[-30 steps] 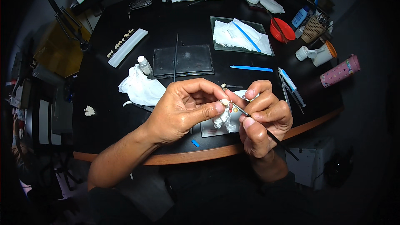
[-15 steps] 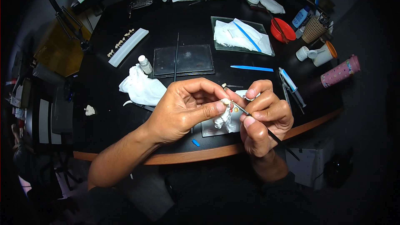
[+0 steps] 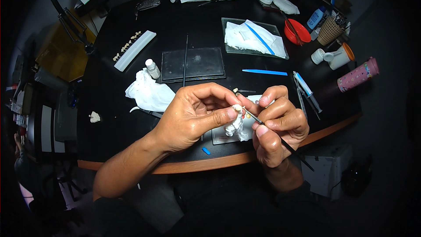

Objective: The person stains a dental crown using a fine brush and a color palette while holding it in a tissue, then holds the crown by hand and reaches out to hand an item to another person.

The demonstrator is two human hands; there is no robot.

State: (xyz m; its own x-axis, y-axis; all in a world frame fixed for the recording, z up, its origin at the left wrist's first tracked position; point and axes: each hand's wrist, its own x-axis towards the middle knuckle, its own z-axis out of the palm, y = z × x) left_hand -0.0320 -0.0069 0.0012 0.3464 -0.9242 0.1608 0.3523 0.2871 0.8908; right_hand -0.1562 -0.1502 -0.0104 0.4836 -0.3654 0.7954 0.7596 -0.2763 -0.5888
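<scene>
Between thumb and fingertips, my left hand (image 3: 193,114) pinches a small cream tooth-like piece (image 3: 237,107), with a crumpled white tissue (image 3: 235,128) hanging beneath it. My right hand (image 3: 280,125) grips a thin dark-handled brush (image 3: 291,147) like a pen. The brush's fine tip reaches the left fingertips, at or very near the tooth-like piece; contact is too small to make out. Below both hands lies a pale palette (image 3: 220,137) bearing small coloured dabs, partly hidden by the hands and tissue.
A white tissue (image 3: 149,92) and small bottle (image 3: 152,68) lie left of a black flat case (image 3: 206,63). Farther off are a rack of tooth-like pieces (image 3: 133,52), a glass slab (image 3: 280,30) and a red bowl (image 3: 302,30). Syringes (image 3: 305,85) and a pink tumbler (image 3: 358,75) stand rightward.
My right hand and the brush have shifted very slightly. The left hand keeps its pinch in nearly the same place.
</scene>
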